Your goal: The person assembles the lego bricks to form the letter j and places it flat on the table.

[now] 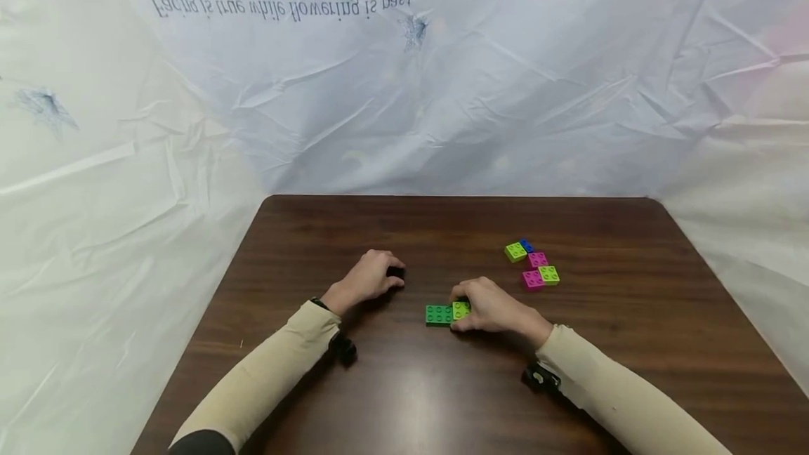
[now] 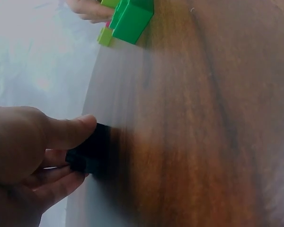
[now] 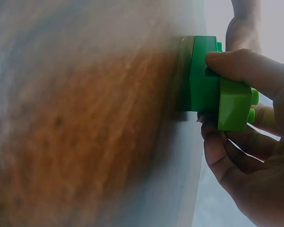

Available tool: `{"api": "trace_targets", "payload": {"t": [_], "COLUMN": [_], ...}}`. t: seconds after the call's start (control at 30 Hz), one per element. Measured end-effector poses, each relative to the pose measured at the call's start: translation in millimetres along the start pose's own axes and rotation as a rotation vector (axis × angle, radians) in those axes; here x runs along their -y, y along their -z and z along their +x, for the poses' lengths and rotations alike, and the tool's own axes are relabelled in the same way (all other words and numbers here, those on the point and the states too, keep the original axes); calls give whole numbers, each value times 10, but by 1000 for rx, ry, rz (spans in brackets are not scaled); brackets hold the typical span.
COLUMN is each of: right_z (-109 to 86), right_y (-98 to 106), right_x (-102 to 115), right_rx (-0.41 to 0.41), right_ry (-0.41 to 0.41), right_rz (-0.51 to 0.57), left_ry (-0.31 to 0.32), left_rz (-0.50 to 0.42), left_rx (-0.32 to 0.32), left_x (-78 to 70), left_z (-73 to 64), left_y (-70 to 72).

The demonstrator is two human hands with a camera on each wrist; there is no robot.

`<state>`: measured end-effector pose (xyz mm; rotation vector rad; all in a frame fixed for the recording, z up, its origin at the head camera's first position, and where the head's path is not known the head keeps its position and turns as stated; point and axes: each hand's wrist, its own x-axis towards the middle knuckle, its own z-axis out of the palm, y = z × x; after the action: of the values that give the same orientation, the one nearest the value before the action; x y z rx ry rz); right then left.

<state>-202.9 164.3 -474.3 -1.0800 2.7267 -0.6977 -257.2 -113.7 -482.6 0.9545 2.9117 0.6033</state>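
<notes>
In the head view my left hand (image 1: 371, 274) is at the middle left of the table, pinching a small black block (image 2: 90, 150) between thumb and fingers. The block is on or just above the wood; its top is largely hidden. To the right, my right hand (image 1: 493, 307) grips a lime brick (image 1: 461, 310) and the green brick (image 1: 439, 314) under it. The right wrist view shows the lime brick (image 3: 234, 105) on one end of the green brick (image 3: 203, 78), jutting past it, with the thumb against the green side.
Beyond my right hand lie several loose bricks: a lime one (image 1: 515, 252) against a blue one (image 1: 527, 246), a magenta one (image 1: 538, 260), and another magenta one (image 1: 533, 280) beside a lime one (image 1: 548, 275). White sheeting (image 1: 442, 104) hangs behind the dark wooden table (image 1: 303, 230).
</notes>
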Motion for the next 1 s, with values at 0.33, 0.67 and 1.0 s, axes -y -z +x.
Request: {"api": "trace_targets", "payload": {"t": [0.33,0.67,1.0], "right_z": [23,0,-10], "right_y": [40,38,-24], "right_x": [15,1,-19], "right_rx": [-11,-6,2], "right_ry": [-5,-20,-7], "right_rz": [-19,-21,-15], "left_ry": [47,66,99], "left_rz": [11,61,79], "left_rx": [-6,27,56], "left_x": [-33,-121,-158], "left_z": [63,84,79], "left_y": [77,45,34]}}
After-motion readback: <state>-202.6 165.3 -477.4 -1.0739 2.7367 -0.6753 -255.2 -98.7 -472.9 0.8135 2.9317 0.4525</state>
